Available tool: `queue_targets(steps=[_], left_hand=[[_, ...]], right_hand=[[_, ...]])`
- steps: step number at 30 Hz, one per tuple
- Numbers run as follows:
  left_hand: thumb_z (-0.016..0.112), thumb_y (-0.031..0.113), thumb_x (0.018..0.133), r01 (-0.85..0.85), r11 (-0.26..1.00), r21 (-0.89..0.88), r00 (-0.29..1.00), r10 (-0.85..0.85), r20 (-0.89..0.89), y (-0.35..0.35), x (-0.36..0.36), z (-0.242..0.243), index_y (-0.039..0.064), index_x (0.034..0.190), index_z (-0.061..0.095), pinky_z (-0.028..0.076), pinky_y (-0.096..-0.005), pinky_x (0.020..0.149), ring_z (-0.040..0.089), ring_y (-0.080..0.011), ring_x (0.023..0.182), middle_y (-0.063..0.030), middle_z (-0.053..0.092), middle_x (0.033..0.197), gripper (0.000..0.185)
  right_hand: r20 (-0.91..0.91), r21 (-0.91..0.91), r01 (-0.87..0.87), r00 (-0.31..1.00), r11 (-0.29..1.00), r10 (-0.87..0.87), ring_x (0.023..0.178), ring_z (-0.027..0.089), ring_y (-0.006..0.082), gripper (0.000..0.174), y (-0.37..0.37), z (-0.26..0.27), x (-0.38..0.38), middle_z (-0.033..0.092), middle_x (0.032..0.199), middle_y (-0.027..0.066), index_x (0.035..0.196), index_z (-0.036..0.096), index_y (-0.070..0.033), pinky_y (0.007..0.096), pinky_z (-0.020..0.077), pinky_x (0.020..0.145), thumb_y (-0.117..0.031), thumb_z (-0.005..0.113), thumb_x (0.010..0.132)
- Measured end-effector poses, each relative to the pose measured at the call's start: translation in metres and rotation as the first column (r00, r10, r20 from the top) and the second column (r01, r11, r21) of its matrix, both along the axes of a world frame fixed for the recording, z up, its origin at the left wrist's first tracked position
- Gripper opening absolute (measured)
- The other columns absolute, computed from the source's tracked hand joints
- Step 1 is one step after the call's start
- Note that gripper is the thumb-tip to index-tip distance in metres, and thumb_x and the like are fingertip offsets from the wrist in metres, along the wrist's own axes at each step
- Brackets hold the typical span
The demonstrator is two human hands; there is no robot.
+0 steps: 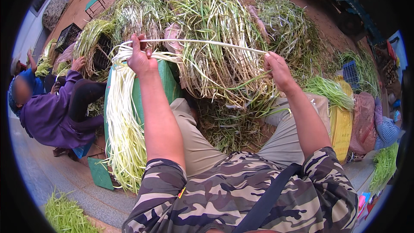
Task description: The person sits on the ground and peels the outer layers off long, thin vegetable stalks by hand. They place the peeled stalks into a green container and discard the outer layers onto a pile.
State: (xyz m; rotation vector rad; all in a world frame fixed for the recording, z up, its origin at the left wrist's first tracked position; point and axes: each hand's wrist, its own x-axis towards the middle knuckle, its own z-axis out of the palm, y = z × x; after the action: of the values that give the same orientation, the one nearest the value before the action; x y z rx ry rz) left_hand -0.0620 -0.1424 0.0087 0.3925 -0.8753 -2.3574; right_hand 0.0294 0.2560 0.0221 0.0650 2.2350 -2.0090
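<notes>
A long pale stalk (207,41), probably a garlic shoot, stretches nearly straight between my two hands. My left hand (142,56) pinches its left end, above a bundle of pale stalks (124,113) draped over a green sack-covered block (158,87). At the other end, my right hand (277,71) grips the stalk between thumb and fingers, and green leaf trimmings hang from that hand. Under the stalk lies a big heap of leafy green plants with pale stems (220,38), in front of my knees.
A person in purple (55,119) sits at the left beside more plants. Leaf litter (229,129) covers the ground between my legs. To the right stand a yellow sack (341,129) topped with green stalks and a reddish mesh sack (362,119). Another person in stripes (386,131) is at the far right.
</notes>
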Motion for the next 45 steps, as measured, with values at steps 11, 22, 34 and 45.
queue_targets(steps=[11,22,34,45], left_hand=[[0.068,0.019,0.092,-0.034,0.999,0.021,0.999,0.034,-0.003,-0.014,-0.002,-0.003,0.007,0.106,0.063,0.031,-0.0193,0.039,0.061,-0.0072,0.072,-0.006,0.07,0.094,0.019],[0.068,0.02,0.092,-0.095,0.99,0.106,0.994,0.099,-0.036,-0.03,0.0,-0.005,0.006,0.102,0.065,0.03,-0.0198,0.038,0.06,-0.007,0.068,-0.0052,0.07,0.092,0.017],[0.071,0.018,0.09,0.024,0.999,0.021,0.998,-0.023,-0.055,0.009,0.004,0.004,0.006,0.103,0.065,0.033,-0.0193,0.04,0.059,-0.0078,0.07,-0.0072,0.07,0.092,0.019],[0.07,0.019,0.091,0.1,0.992,-0.074,0.992,-0.105,-0.064,0.027,0.01,0.015,0.005,0.106,0.066,0.033,-0.0193,0.04,0.062,-0.0091,0.071,-0.0079,0.07,0.092,0.021]], right_hand=[[0.108,-0.241,0.36,0.933,0.901,-0.344,0.051,0.031,0.0075,0.023,0.037,-0.023,-0.009,0.037,0.064,-0.0048,0.081,0.044,-0.014,0.0259,0.0276,0.046,-0.025,0.044,0.102],[0.409,-0.412,0.744,0.667,0.526,-0.623,0.051,0.037,0.0101,0.018,0.084,-0.042,-0.005,0.04,0.065,-0.0011,0.084,0.049,-0.01,0.028,0.0359,0.051,-0.018,0.045,0.1],[0.093,0.886,-0.411,0.612,0.215,0.786,0.096,0.059,0.026,0.014,-0.046,0.009,0.089,0.061,0.092,0.0082,0.099,0.063,-0.007,0.0406,0.0445,0.089,-0.015,0.055,0.09],[0.02,0.884,-0.414,0.5,0.219,0.866,0.108,0.056,0.0253,0.03,-0.061,0.056,0.106,0.061,0.106,0.008,0.11,0.063,-0.007,0.0381,0.0433,0.093,-0.006,0.057,0.081]])
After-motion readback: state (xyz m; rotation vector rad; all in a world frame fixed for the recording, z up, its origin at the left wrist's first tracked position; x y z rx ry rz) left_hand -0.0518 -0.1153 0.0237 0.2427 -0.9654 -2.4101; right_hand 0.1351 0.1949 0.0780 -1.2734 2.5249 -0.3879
